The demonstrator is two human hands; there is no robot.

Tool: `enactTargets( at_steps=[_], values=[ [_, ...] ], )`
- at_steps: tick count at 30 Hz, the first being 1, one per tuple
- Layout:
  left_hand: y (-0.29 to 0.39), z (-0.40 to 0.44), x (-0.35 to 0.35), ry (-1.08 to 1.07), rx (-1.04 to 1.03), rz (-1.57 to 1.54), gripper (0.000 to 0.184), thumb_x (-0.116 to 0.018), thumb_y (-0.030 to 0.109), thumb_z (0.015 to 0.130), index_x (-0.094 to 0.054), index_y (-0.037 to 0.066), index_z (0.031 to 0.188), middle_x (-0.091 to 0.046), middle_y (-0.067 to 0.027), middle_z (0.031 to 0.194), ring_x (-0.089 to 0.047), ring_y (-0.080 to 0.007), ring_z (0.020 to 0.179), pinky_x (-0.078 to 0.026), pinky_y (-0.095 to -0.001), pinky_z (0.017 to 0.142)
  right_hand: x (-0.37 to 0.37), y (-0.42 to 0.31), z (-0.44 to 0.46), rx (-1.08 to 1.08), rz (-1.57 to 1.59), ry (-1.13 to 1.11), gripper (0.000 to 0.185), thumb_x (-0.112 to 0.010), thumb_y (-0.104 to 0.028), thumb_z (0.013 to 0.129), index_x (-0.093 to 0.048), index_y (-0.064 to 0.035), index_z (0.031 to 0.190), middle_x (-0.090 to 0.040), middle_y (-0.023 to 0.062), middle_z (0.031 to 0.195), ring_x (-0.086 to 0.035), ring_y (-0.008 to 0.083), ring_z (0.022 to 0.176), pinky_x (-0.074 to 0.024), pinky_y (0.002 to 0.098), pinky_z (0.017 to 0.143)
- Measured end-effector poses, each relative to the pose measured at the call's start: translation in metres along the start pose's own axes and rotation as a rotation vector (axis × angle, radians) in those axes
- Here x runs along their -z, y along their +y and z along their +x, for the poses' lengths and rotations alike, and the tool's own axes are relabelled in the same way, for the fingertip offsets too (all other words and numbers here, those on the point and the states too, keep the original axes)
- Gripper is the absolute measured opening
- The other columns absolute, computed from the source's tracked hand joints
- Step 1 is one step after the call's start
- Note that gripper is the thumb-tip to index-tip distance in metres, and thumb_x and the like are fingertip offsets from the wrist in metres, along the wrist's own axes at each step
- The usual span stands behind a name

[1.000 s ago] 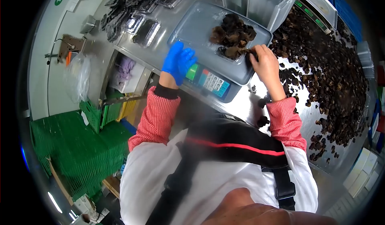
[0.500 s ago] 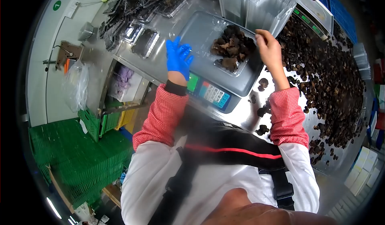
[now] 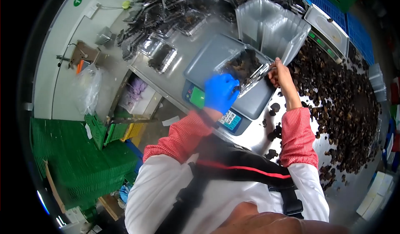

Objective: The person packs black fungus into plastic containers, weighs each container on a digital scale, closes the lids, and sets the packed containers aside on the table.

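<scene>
A clear plastic clamshell box (image 3: 238, 69) holding dark, dried-looking wood ear mushrooms (image 3: 246, 63) rests on the grey pan of a digital scale (image 3: 204, 55). Its lid appears folded over the mushrooms, with a shiny ridged edge along the right. My left hand (image 3: 221, 93), in a blue glove, has its fingers bent against the box's near left corner, slightly blurred. At the right edge my bare right hand (image 3: 281, 75) pinches the box's rim between thumb and fingers. The scale's green display and keypad (image 3: 230, 119) show just below my left hand.
Stacked empty clear boxes (image 3: 271, 27) stand behind the scale. Filled boxes (image 3: 164, 59) pile up at the far left. Loose mushrooms (image 3: 341, 105) cover the metal table on the right, with a second scale (image 3: 327, 30) beyond. Green crates (image 3: 79, 159) stand lower left.
My left hand has moved right from the pan's left side onto the box. The lid has swung over the mushrooms, and my right hand has closed on its right edge.
</scene>
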State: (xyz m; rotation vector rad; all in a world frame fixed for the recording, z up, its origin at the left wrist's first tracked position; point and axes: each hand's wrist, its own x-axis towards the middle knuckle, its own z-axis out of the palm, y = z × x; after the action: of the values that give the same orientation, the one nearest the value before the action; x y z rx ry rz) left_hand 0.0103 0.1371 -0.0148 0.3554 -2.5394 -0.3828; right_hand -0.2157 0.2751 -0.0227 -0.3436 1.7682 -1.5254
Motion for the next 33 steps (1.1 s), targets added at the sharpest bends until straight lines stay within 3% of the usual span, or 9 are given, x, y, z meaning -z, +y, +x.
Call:
enactTargets(
  at_steps=[4, 7, 11, 14, 17, 23, 25, 28, 33],
  values=[
    [0.005, 0.002, 0.012, 0.103, -0.002, -0.016, 0.028, -0.077, 0.014, 0.073, -0.063, 0.013, 0.097, -0.06, -0.0071, 0.106, -0.06, -0.0284, 0.088, -0.05, -0.0411, 0.076, -0.008, 0.012, 0.019, 0.116, -0.252, -0.008, 0.029, -0.044, -0.032, 0.103, -0.054, -0.0066, 0.094, -0.05, 0.0012, 0.062, -0.044, 0.0102, 0.044, -0.035, 0.0248, 0.039],
    [-0.021, -0.025, -0.012, 0.114, 0.342, -0.348, 0.033, -0.074, 0.028, 0.08, -0.063, 0.009, 0.104, -0.059, -0.0088, 0.104, -0.06, -0.0289, 0.096, -0.049, -0.0426, 0.083, -0.013, 0.012, 0.003, 0.107, -0.304, -0.03, 0.02, -0.044, -0.025, 0.1, -0.052, -0.0061, 0.096, -0.054, 0.0039, 0.063, -0.046, 0.0107, 0.045, -0.0361, 0.0252, 0.04],
    [-0.023, 0.0, 0.024, -0.41, 1.085, -0.646, 0.021, -0.074, 0.022, 0.085, -0.062, 0.006, 0.091, -0.062, -0.0025, 0.074, -0.062, -0.0154, 0.066, -0.05, -0.0253, 0.062, -0.018, 0.011, -0.006, 0.044, -0.368, -0.062, 0.018, -0.047, -0.022, 0.097, -0.052, -0.0055, 0.093, -0.054, 0.0025, 0.066, -0.047, 0.0097, 0.049, -0.0359, 0.0243, 0.042],
    [-0.051, 0.001, 0.017, -0.627, 1.117, -1.064, 0.014, -0.066, 0.021, 0.089, -0.065, 0.007, 0.089, -0.064, -0.0028, 0.075, -0.053, -0.0115, 0.056, -0.043, -0.0214, 0.052, -0.019, 0.01, -0.006, 0.033, -0.176, -0.105, 0.018, -0.052, -0.018, 0.092, -0.052, -0.0067, 0.078, -0.048, -0.0011, 0.062, -0.044, 0.0082, 0.05, -0.0324, 0.0248, 0.04],
    [-0.051, 0.004, 0.014, -0.43, 1.272, -1.288, 0.014, -0.061, 0.02, 0.091, -0.067, 0.008, 0.088, -0.06, -0.0015, 0.069, -0.042, -0.0069, 0.048, -0.033, -0.0201, 0.044, -0.024, 0.014, -0.007, 0.014, 0.099, -0.117, 0.019, -0.054, -0.016, 0.091, -0.047, -0.0133, 0.074, -0.04, -0.0046, 0.059, -0.034, 0.0055, 0.047, -0.0235, 0.0229, 0.04],
    [-0.064, -0.005, 0.02, -0.209, 1.064, -1.462, 0.013, -0.06, 0.018, 0.091, -0.066, 0.008, 0.086, -0.05, 0.0022, 0.063, -0.037, -0.0042, 0.048, -0.028, -0.0191, 0.042, -0.052, 0.006, -0.015, 0.012, 0.279, -0.029, 0.017, -0.054, -0.016, 0.091, -0.048, -0.0129, 0.075, -0.039, -0.0049, 0.057, -0.033, 0.0059, 0.043, -0.0221, 0.0224, 0.039],
    [-0.09, -0.009, 0.002, -0.037, 0.565, -1.097, 0.012, -0.061, 0.017, 0.091, -0.066, 0.008, 0.087, -0.049, 0.0025, 0.062, -0.037, -0.0045, 0.048, -0.029, -0.0191, 0.043, -0.059, 0.002, -0.008, 0.003, 0.291, -0.074, 0.019, -0.056, -0.02, 0.093, -0.048, -0.0134, 0.076, -0.039, -0.0054, 0.057, -0.032, 0.0059, 0.043, -0.022, 0.0222, 0.039],
    [-0.121, 0.007, 0.021, 0.048, 0.469, -0.909, 0.013, -0.059, 0.016, 0.092, -0.066, 0.006, 0.089, -0.047, 0.0026, 0.063, -0.04, -0.0048, 0.052, -0.032, -0.0186, 0.047, -0.07, -0.021, -0.003, -0.007, 0.15, -0.215, 0.025, -0.059, -0.032, 0.099, -0.054, -0.0113, 0.086, -0.043, -0.0057, 0.062, -0.035, 0.0059, 0.045, -0.0259, 0.0225, 0.04],
    [-0.253, 0.071, 0.059, 0.22, 0.312, -0.978, 0.013, -0.055, 0.017, 0.095, -0.065, 0.009, 0.1, -0.057, 0.0001, 0.077, -0.045, -0.0074, 0.058, -0.034, -0.0211, 0.05, -0.067, -0.055, 0.008, 0.571, -0.443, 0.128, 0.032, -0.061, -0.029, 0.097, -0.059, -0.0036, 0.115, -0.06, 0.0092, 0.077, -0.058, 0.0215, 0.069, -0.0474, 0.0355, 0.065]
  ],
)
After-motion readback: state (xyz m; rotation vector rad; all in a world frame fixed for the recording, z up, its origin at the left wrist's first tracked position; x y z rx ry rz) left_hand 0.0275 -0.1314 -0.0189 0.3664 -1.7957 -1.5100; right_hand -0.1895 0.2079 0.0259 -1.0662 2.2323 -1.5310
